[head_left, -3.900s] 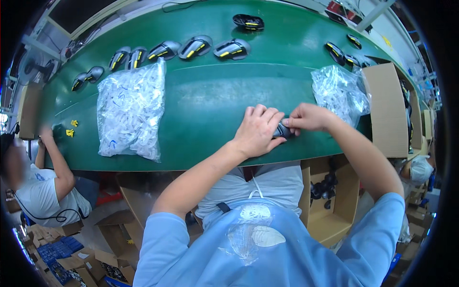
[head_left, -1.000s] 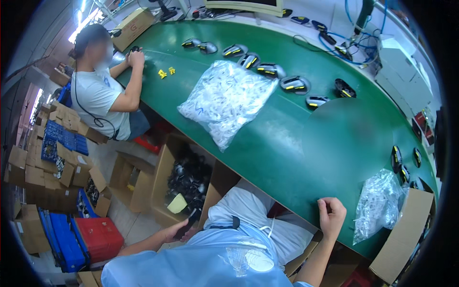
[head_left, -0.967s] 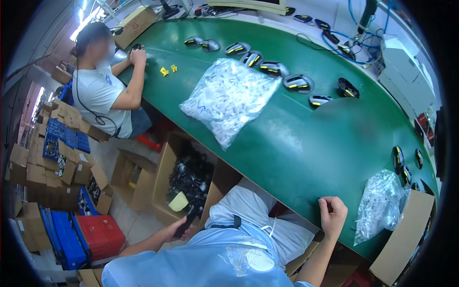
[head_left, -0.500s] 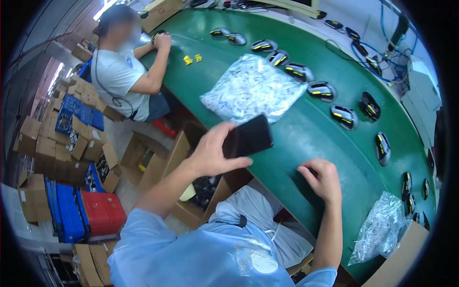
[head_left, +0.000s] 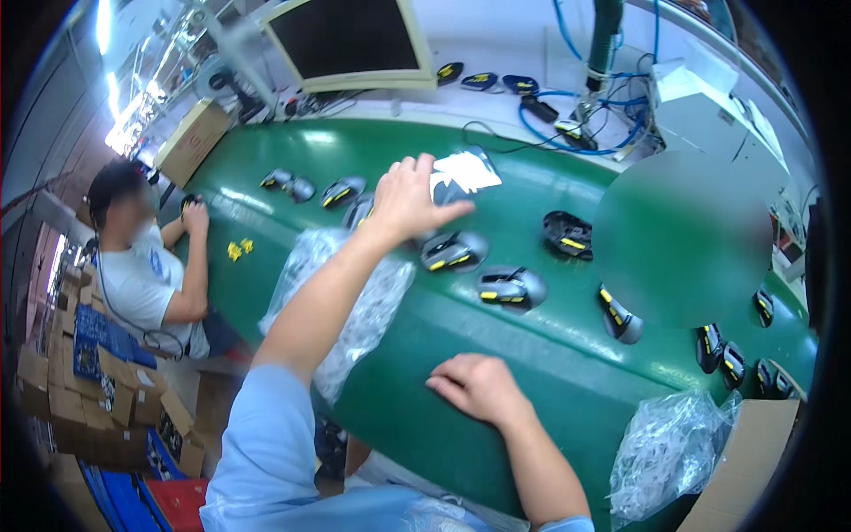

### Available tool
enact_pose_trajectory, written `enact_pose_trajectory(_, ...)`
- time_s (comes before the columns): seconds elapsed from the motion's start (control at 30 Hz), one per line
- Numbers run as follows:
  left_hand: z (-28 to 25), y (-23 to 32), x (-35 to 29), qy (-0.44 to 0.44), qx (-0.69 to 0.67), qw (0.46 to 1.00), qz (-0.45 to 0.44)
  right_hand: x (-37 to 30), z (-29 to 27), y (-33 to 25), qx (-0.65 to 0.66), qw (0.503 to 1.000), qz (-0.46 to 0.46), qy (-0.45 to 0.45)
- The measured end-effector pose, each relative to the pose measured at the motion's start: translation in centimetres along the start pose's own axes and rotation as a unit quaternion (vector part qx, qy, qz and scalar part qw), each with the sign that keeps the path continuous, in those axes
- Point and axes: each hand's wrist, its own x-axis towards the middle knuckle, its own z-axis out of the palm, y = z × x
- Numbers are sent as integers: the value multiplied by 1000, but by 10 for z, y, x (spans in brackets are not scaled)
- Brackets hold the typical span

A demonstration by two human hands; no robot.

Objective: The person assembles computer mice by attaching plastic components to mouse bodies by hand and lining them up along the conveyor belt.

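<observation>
My left hand [head_left: 403,199] is stretched out over the far side of the green table [head_left: 390,355]. It is closed on a dark smartphone [head_left: 459,192], whose face carries a bright glare. Under and beside that hand stand grey-and-black computer mice with yellow side parts, the nearest being one mouse [head_left: 454,252] just below the phone. My right hand [head_left: 483,387] rests on the table closer to me, its fingers curled in with nothing visible in them. A clear plastic bag [head_left: 372,306] of small pale parts lies partly behind my left forearm.
More mice [head_left: 512,288] form a curved row along the table. A second plastic bag [head_left: 660,452] lies at the right beside a cardboard flap [head_left: 745,465]. A monitor [head_left: 350,44] stands at the back. Small yellow pieces [head_left: 238,249] lie near a seated co-worker [head_left: 151,266] at the left.
My left hand has carried the phone away from me, out over the row of mice. The view has tilted up toward the back wall. My right hand stays curled on the table.
</observation>
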Motion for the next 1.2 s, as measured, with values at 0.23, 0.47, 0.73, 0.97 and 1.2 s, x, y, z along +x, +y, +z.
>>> enact_pose_trajectory(0.23, 89, -23, 202, -209, -153, 946, -197, -4, 0, -1, 32, 999, 38, 18)
enact_pose_trajectory(0.47, 169, -18, 280, -273, -116, 918, -262, -5, 1, 2, 49, 997, 36, -41)
enact_pose_trajectory(0.73, 189, 41, 250, 167, 31, 978, -119, -12, 4, 7, 44, 999, 20, -7)
enact_pose_trajectory(0.97, 64, 168, 104, 87, -73, 878, 465, -9, 7, 8, 24, 1000, 1, 13)
enact_pose_trajectory(1.2, 80, 126, 66, -245, -126, 884, 377, -7, 6, 4, 22, 1000, 3, -5)
